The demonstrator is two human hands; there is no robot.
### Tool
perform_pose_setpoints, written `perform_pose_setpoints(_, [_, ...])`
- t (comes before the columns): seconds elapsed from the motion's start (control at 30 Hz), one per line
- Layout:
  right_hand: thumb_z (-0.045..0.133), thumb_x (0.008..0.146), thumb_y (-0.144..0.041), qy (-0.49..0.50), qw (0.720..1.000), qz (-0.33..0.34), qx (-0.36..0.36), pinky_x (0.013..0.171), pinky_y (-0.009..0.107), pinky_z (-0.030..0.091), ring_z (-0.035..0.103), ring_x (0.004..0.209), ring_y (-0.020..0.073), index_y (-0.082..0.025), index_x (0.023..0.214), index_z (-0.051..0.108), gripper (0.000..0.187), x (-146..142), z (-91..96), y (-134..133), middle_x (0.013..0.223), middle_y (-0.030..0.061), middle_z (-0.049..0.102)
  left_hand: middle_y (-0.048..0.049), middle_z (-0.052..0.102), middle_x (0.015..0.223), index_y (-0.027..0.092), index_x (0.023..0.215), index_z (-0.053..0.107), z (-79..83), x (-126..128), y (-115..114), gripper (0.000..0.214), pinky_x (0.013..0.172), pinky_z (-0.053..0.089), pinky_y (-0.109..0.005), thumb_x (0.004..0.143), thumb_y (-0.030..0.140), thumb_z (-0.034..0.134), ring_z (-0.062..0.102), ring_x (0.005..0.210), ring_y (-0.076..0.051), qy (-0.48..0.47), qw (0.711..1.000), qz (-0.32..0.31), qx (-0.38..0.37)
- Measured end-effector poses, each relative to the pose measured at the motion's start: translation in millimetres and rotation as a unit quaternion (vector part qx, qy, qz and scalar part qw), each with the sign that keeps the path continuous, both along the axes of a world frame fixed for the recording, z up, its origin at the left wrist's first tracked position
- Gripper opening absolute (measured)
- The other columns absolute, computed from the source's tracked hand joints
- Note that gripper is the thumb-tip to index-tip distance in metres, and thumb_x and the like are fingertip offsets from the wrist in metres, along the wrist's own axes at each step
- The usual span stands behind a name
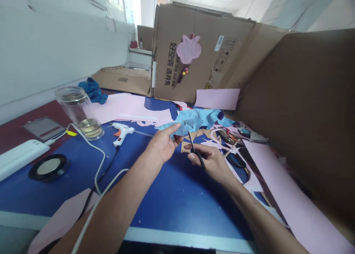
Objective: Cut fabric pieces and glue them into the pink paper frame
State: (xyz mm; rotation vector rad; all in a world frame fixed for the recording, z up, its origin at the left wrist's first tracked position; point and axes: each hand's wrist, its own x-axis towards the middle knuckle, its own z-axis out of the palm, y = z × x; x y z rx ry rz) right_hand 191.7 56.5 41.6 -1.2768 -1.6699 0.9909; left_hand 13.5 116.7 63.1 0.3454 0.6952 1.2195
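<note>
My left hand (pixel 165 143) pinches the near edge of a light blue cloth (pixel 198 117) between thumb and fingers. The crumpled cloth stretches away to the right, above paper scraps. In my right hand (pixel 206 158) is a pair of scissors (pixel 197 157) with black handles. Its blades point up and away, and their tips meet the cloth just right of my left thumb. Whether the blades are parted is too small to tell. A white glue gun (pixel 122 133) lies left of my left hand, its black cord running toward me.
A glass jar (pixel 80 113), black tape roll (pixel 49 167) and white power strip (pixel 23 158) stand at the left, with loose cables. Cardboard panels (pixel 205 76) rise behind and right, one bearing a pink paper shape (pixel 188 49). Pink sheets (pixel 291 194) and scraps lie at the right.
</note>
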Motion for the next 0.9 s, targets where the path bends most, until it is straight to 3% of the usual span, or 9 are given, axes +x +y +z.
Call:
perform_pose_setpoints(0.33, [0.077, 0.087, -0.052, 0.004, 1.0, 0.003, 0.006, 0.061, 0.028, 0.044, 0.054, 0.064, 0.0163, -0.014, 0.113, 0.084, 0.047, 1, 3.5, -1, 0.066, -0.0006, 0.062, -0.0028, 0.078, 0.087, 0.013, 0.088, 0.077, 2.9, 14, -14, 0.011, 0.065, 0.058, -0.024, 0.09, 0.003, 0.076, 0.071, 0.071, -0.012, -0.071, 0.997, 0.029, -0.009])
perform_pose_setpoints(0.67, [0.078, 0.087, -0.055, 0.015, 1.0, -0.003, 0.008, 0.063, 0.03, 0.049, 0.057, 0.063, 0.0172, -0.016, 0.12, 0.083, 0.051, 2, 0.3, 0, 0.066, -0.0013, 0.061, -0.0046, 0.077, 0.089, 0.014, 0.09, 0.074, 3.5, 18, -18, 0.009, 0.068, 0.054, -0.025, 0.086, 0.006, 0.077, 0.068, 0.073, -0.013, -0.066, 0.998, 0.022, -0.003])
perform_pose_setpoints(0.77, [0.079, 0.086, -0.058, 0.021, 1.0, 0.003, 0.011, 0.064, 0.03, 0.049, 0.057, 0.063, 0.0175, -0.016, 0.115, 0.084, 0.052, 2, 2.0, 0, 0.065, -0.0008, 0.061, -0.0036, 0.074, 0.082, 0.015, 0.091, 0.073, -0.9, 17, -17, 0.009, 0.065, 0.052, -0.028, 0.085, 0.014, 0.08, 0.064, 0.066, -0.014, -0.071, 0.997, -0.02, 0.011])
perform_pose_setpoints(0.9, [0.079, 0.086, -0.062, 0.017, 0.999, 0.022, 0.019, 0.063, 0.031, 0.049, 0.057, 0.062, 0.0175, -0.017, 0.106, 0.085, 0.049, 2, 4.1, -1, 0.065, -0.0004, 0.062, -0.0039, 0.073, 0.08, 0.018, 0.093, 0.072, -5.2, 13, -12, 0.025, 0.061, 0.048, -0.03, 0.086, 0.037, 0.085, 0.061, 0.063, -0.016, -0.113, 0.992, -0.05, 0.004])
